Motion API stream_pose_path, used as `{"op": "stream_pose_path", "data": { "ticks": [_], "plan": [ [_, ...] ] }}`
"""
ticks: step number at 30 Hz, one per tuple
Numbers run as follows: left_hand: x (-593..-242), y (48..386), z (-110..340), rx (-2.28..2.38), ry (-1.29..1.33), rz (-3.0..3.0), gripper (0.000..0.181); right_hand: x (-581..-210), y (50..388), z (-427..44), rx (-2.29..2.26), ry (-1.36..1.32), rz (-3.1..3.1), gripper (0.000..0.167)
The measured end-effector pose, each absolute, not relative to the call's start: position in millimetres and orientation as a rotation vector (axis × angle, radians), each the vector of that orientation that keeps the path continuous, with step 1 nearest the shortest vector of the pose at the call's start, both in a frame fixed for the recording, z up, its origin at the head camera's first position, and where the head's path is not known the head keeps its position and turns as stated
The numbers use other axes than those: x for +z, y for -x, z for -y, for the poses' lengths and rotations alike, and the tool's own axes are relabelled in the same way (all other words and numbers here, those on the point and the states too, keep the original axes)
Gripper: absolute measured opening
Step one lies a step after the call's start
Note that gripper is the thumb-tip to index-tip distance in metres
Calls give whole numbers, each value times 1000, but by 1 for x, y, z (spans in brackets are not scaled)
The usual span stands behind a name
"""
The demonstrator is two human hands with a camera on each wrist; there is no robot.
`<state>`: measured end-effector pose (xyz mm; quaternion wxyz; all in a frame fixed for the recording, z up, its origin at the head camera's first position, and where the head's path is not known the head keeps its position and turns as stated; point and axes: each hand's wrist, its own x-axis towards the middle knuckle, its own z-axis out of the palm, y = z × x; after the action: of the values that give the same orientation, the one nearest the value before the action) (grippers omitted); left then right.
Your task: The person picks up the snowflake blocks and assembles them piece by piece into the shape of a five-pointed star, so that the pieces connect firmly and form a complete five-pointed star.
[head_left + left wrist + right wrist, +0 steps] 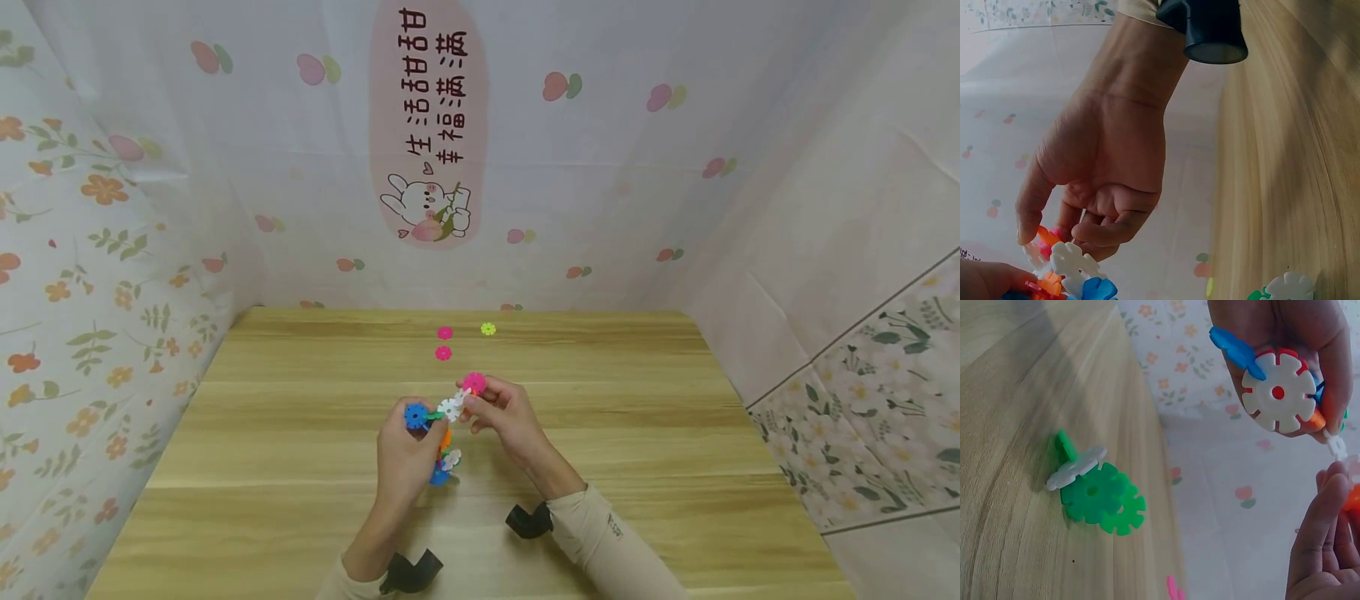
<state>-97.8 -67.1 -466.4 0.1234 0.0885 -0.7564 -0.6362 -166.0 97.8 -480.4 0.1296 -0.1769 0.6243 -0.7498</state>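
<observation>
My left hand (405, 457) grips a cluster of notched plastic snowflake discs, with a blue disc (416, 416) at the top and orange, white and blue ones below. In the right wrist view, a white disc (1266, 403) and a tilted blue disc (1235, 351) stick out from its grip. My right hand (517, 425) pinches the far end, where a pink disc (474, 382) and a little orange show. White discs (449, 408) lie between both hands' fingertips. How the pieces slot together there is partly hidden by the fingers.
On the wood-grain table (300, 433), two loose pink discs (444, 353) and a yellow-green disc (488, 329) lie beyond the hands. A joined group of green discs (1092, 492) with a white one appears on the table in the right wrist view. Patterned cloth (600, 167) encloses the table.
</observation>
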Motion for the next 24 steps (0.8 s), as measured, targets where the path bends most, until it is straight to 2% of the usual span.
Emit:
{"op": "stream_pose_path", "data": {
  "ticks": [8, 17, 24],
  "plan": [
    [-465, 95, 67, -1898, -177, 2190, 18, -482, 167, -100, -2205, 526, -1643, 45],
    [-471, 96, 69, -2006, -230, 2133, 18, -481, 171, -105, -2041, 593, -1838, 34],
    [-474, 97, 71, -2092, -320, 2060, 22, -475, 175, -111, -2054, 565, -1880, 36]
  ]
}}
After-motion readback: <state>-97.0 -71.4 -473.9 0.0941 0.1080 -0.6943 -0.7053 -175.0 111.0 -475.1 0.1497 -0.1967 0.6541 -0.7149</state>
